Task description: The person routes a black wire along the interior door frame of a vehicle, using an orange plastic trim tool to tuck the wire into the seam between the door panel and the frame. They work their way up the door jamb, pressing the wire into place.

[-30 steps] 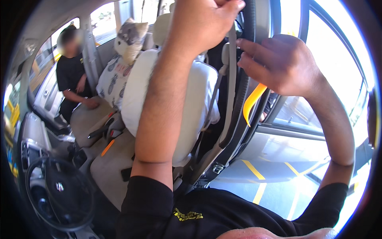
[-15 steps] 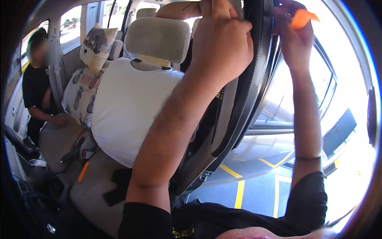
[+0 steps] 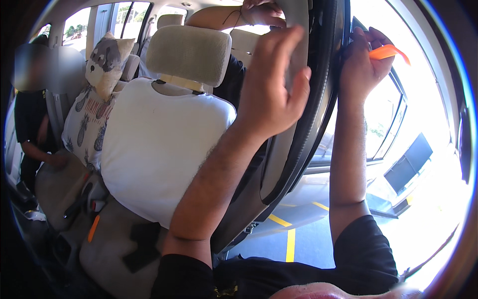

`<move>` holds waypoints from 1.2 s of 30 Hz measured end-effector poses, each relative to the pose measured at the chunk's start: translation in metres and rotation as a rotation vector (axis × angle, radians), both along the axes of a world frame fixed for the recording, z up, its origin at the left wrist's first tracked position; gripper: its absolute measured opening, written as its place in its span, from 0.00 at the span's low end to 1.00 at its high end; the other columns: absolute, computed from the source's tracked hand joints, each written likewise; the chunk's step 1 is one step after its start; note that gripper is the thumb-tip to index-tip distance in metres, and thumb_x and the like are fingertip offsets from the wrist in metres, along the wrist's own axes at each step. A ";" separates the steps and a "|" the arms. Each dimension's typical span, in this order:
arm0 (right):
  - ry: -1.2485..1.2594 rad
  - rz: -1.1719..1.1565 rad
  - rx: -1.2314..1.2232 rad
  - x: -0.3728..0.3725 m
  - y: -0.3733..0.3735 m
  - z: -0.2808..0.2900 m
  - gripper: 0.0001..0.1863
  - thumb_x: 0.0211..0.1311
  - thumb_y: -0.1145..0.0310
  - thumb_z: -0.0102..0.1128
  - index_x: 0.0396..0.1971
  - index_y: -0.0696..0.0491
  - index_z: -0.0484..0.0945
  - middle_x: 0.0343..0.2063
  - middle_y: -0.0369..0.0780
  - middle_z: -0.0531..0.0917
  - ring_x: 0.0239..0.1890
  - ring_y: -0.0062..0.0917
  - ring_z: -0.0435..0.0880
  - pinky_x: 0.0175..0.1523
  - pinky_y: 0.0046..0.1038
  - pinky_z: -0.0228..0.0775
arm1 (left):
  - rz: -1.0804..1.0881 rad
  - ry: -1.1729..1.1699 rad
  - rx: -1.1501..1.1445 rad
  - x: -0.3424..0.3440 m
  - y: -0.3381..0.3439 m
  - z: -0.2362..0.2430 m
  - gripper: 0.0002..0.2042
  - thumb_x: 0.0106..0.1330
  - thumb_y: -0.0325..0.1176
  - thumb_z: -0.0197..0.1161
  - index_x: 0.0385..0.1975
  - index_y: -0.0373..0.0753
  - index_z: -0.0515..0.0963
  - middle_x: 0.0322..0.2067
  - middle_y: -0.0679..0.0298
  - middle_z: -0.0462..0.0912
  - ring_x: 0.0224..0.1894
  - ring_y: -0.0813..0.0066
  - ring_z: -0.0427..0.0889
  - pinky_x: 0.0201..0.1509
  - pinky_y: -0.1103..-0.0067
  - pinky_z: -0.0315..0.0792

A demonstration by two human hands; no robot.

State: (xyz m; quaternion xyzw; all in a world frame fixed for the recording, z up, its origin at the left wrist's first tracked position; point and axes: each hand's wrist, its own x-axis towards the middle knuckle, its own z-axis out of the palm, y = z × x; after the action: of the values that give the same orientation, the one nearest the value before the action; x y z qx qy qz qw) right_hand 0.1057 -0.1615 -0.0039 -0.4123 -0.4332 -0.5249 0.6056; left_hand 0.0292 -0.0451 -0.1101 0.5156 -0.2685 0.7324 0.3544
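Observation:
Fingers apart and holding nothing, my left hand is raised beside the grey pillar trim of the car's door opening. My right hand is on the outer side of the pillar, closed around an orange plastic trim pry tool whose curved end sticks out to the right. Its fingertips are close to the black rubber door seal, but contact is hard to make out. Just beyond my left hand, another person's hand reaches to the upper pillar from behind the seat.
A front seat in a white cover with a grey headrest stands at left. On its cushion lie a second orange tool and a dark object. Another person is at the far side. An open car door is at right.
My left hand has opened from a curled grip at the trim and come down slightly. My right hand, still with the orange tool, is lower. The other person's hand has come into view.

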 end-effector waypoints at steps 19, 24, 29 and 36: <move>0.043 0.125 -0.047 0.021 -0.021 0.001 0.16 0.66 0.74 0.65 0.51 0.59 0.76 0.34 0.42 0.86 0.33 0.20 0.84 0.42 0.20 0.76 | 0.074 -0.078 0.192 0.031 0.004 0.002 0.26 0.76 0.37 0.57 0.69 0.31 0.63 0.67 0.43 0.65 0.70 0.52 0.69 0.72 0.64 0.64; 0.132 0.261 0.021 -0.016 0.004 -0.005 0.03 0.68 0.71 0.58 0.38 0.53 0.75 0.23 0.31 0.75 0.22 0.12 0.70 0.28 0.15 0.59 | 0.436 0.058 0.171 0.003 0.001 0.007 0.26 0.71 0.35 0.59 0.66 0.31 0.67 0.67 0.42 0.66 0.69 0.49 0.69 0.72 0.63 0.66; -0.150 0.897 -0.034 0.022 -0.010 -0.002 0.10 0.70 0.63 0.59 0.36 0.55 0.74 0.21 0.33 0.74 0.20 0.16 0.70 0.28 0.16 0.61 | 0.798 0.266 0.207 -0.021 -0.010 0.027 0.26 0.67 0.33 0.62 0.64 0.31 0.70 0.66 0.41 0.67 0.69 0.47 0.69 0.71 0.62 0.67; -0.400 0.635 0.181 0.029 -0.008 0.002 0.17 0.79 0.61 0.46 0.33 0.57 0.75 0.28 0.37 0.75 0.31 0.24 0.75 0.35 0.24 0.70 | 1.338 0.679 0.283 -0.061 -0.043 0.068 0.26 0.60 0.30 0.64 0.60 0.30 0.75 0.65 0.40 0.68 0.68 0.43 0.70 0.70 0.62 0.68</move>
State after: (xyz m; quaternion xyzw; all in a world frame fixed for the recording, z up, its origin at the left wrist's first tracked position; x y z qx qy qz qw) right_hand 0.1345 -0.1690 -0.0023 -0.0918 -0.6008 -0.4174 0.6756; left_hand -0.0315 -0.0883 -0.0423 0.8057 0.1335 0.5510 -0.1715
